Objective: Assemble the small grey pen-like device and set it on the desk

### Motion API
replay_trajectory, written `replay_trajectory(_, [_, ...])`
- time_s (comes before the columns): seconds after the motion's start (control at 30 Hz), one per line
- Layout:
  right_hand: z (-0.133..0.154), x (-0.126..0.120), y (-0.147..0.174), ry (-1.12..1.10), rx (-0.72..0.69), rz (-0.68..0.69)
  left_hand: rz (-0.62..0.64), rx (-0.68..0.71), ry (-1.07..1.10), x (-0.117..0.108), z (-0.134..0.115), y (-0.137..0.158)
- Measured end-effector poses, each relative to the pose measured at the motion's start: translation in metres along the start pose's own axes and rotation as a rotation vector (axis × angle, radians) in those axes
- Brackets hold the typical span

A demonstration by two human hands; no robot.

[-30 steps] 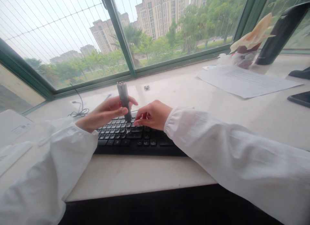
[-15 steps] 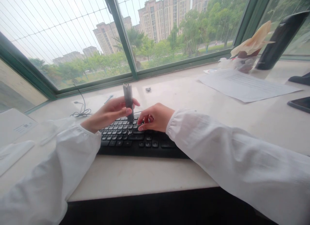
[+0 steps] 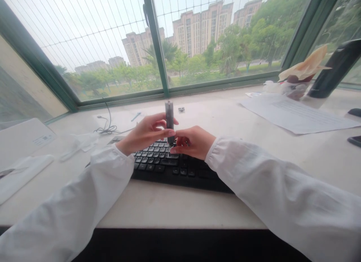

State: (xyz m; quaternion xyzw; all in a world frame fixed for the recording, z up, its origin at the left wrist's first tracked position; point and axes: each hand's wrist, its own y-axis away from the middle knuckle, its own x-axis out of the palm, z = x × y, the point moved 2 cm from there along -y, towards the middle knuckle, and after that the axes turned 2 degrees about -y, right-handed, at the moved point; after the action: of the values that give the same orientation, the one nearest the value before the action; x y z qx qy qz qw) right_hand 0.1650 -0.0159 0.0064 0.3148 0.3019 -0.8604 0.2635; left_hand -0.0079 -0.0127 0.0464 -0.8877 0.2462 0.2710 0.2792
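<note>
Above a black keyboard (image 3: 169, 180), my left hand (image 3: 148, 133) grips a grey bar-shaped device (image 3: 169, 117) between thumb and fingers. The device stands upright, and a thin shiny piece shows below its lower end. My right hand (image 3: 196, 142) is closed in a pinch beside that lower end, its fingertips close to the thin piece. What the pinch holds is too small to make out. The hands partly cover the upper keys.
Behind the keyboard are a small grey part (image 3: 181, 109), a coiled cable (image 3: 108, 129) and a thin blue strip (image 3: 135, 116). White boxes (image 3: 24, 137) stand left. On the right are a paper sheet (image 3: 299, 115), a black bottle (image 3: 335, 68) and a phone (image 3: 354, 141).
The view has shifted, so the scene sits farther right and the window lower. My right hand has come closer to the device's lower end. My left hand keeps its grip.
</note>
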Motion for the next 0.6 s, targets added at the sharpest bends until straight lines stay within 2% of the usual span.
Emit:
replay_trajectory(0.27, [-0.004, -0.004, 0.002, -0.023, -0.004, -0.004, -0.11, 0.018, 0.033, 0.016, -0.006, -0.001])
replay_trajectory(0.37, [-0.005, -0.004, 0.002, -0.013, -0.042, -0.019, -0.096, 0.043, 0.031, 0.018, -0.01, 0.0])
replay_trajectory(0.47, [-0.005, -0.004, 0.003, -0.047, -0.05, -0.022, -0.053, 0.079, 0.058, 0.014, -0.011, 0.0])
replay_trajectory(0.6, [-0.003, -0.007, 0.002, -0.072, -0.035, 0.0, -0.057, 0.079, 0.013, 0.002, -0.004, -0.001])
